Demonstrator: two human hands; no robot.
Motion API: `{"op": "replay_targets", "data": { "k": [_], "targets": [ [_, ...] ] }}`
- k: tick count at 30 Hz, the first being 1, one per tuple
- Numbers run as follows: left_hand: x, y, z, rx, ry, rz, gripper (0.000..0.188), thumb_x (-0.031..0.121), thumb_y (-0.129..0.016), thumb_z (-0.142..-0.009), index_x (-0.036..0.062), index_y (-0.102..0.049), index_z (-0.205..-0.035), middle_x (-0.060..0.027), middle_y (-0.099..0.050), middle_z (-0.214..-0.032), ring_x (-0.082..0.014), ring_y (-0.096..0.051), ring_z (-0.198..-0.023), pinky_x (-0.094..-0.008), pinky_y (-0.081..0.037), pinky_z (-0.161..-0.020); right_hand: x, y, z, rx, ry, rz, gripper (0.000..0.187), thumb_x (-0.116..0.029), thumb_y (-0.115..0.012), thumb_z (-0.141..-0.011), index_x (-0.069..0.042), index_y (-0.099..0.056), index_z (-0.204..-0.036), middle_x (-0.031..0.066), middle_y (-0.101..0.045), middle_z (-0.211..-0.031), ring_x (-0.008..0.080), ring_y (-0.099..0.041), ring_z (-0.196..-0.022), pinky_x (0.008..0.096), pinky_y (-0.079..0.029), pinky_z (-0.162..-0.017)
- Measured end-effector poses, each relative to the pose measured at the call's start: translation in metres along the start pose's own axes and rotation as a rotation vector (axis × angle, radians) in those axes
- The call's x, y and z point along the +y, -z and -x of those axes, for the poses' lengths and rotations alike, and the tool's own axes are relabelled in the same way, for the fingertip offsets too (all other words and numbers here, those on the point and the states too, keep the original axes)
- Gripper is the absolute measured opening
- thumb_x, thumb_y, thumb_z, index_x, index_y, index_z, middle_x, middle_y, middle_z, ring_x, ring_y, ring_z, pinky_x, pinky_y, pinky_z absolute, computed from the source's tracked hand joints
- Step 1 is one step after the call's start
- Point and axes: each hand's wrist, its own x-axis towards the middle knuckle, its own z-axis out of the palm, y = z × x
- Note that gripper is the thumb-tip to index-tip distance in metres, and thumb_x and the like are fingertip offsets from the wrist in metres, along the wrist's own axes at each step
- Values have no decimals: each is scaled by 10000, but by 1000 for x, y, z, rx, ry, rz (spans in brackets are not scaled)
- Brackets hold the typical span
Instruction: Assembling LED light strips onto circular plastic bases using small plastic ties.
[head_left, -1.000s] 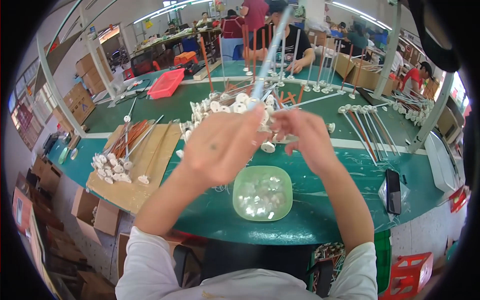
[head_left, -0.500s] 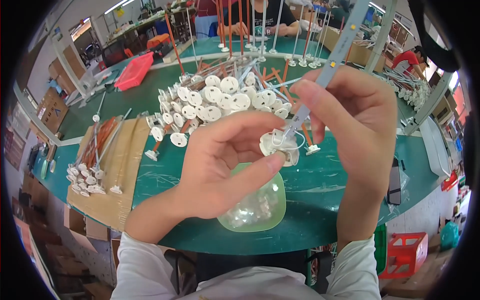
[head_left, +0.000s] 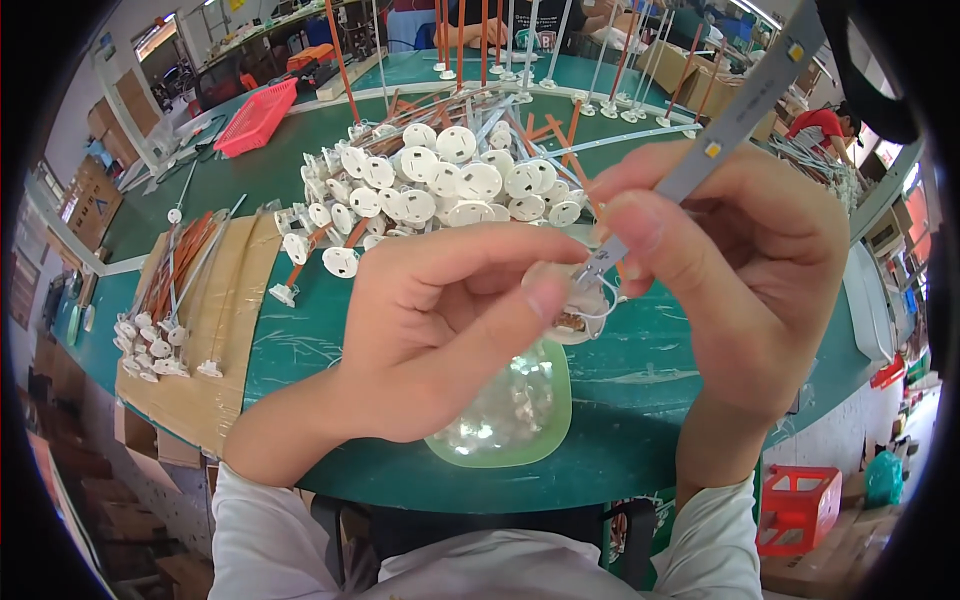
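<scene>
Between thumb and fingers, my left hand [head_left: 430, 330] holds a round white plastic base [head_left: 585, 328] at the lower end of an LED strip. The hand partly hides the base. My right hand [head_left: 760, 260] pinches the grey LED strip [head_left: 738, 120] a little above that end. The strip slants up to the right, with small yellow LEDs along it. A thin white wire [head_left: 613, 297] loops from the strip's end to the base. Directly below my hands stands a light green bowl [head_left: 562, 400] with small shiny pieces in it.
A heap of white round bases on strips [head_left: 420, 190] lies beyond my hands. At left, more lie on a cardboard sheet [head_left: 225, 350]. Finished-looking strips [head_left: 485, 50] stand upright at the back. A red basket [head_left: 257, 118] sits far left; people work across the table and far right.
My right hand has shifted right, and the strip leans further right. My left thumb has moved up to the joint of strip and base. The base is tilted more.
</scene>
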Motion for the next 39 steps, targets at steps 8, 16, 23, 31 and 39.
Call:
{"op": "replay_targets", "data": {
  "k": [8,16,23,31,39],
  "targets": [
    [6,15,-7,118,-508,-737,392,-26,-774,-723,-5,-693,-1105,-167,-709,-1045,-169,-710,-798,-273,-565,-646,-4,23,-8,-234,128,4,146,-17,-788,-673,22,-736,-803,176,-697,-896,247,-683,-742,319,-546,-667],
    [23,22,-5,112,-998,-1216,473,-78,-745,-659,-49,-659,-1124,-270,-658,-1131,-306,-716,-851,-313,-583,-690,2,23,-10,-406,285,-199,223,11,-851,-619,-13,-772,-827,174,-698,-948,278,-677,-824,320,-556,-682],
    [25,20,-4,66,-974,-1263,460,-16,-736,-726,-64,-621,-1169,-306,-638,-1149,-336,-721,-900,-333,-586,-707,-3,24,-9,-362,296,-174,224,-2,-854,-610,-12,-769,-816,166,-701,-939,274,-683,-799,318,-559,-681],
    [22,11,-6,27,-695,-1177,458,42,-758,-758,-56,-633,-1187,-243,-673,-1126,-302,-724,-887,-308,-578,-705,-16,18,-5,-182,278,156,204,30,-799,-632,27,-717,-819,163,-694,-843,248,-685,-731,308,-553,-634],
    [21,17,-7,-156,-508,-993,433,53,-719,-796,-62,-623,-1202,-232,-689,-1075,-307,-725,-857,-327,-574,-729,-10,8,3,-26,181,96,221,122,-740,-704,62,-678,-908,140,-694,-835,178,-668,-683,245,-537,-604]
  ]
}}
